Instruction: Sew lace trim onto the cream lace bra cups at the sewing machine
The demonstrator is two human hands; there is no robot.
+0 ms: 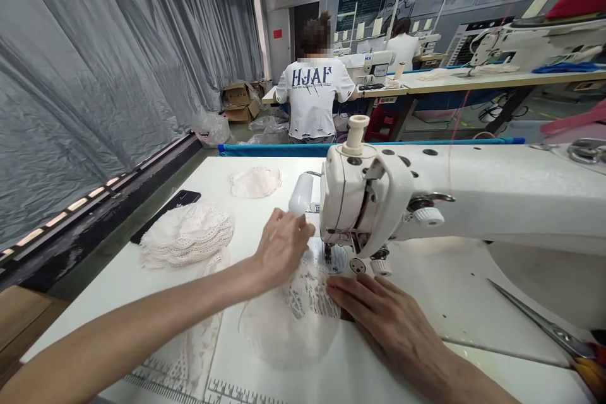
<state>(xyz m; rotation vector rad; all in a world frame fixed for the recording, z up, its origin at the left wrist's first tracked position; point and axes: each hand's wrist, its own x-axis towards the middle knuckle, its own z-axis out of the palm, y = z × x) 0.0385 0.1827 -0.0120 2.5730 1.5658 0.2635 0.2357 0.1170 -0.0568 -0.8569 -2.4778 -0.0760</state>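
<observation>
A round piece of sheer white fabric with lace (312, 293) lies on the machine bed, its lace end close to the presser foot (327, 252) of a white sewing machine (473, 183). My left hand (284, 246) is closed in a pinch just left of the needle area, over the lace; what its fingertips hold is hidden. Flat beside the foot rests my right hand (383, 315), fingers stretched out, their tips touching the right edge of the lace. A white lamp (301, 194) sits behind my left hand.
Stacked lace pieces (187, 233) lie at left, partly over a black phone (177, 202). One fabric piece (255, 182) lies farther back. Scissors (544, 322) rest at right. Ruler markings (237, 391) run along the front. A co-worker (312, 88) sits ahead, facing away.
</observation>
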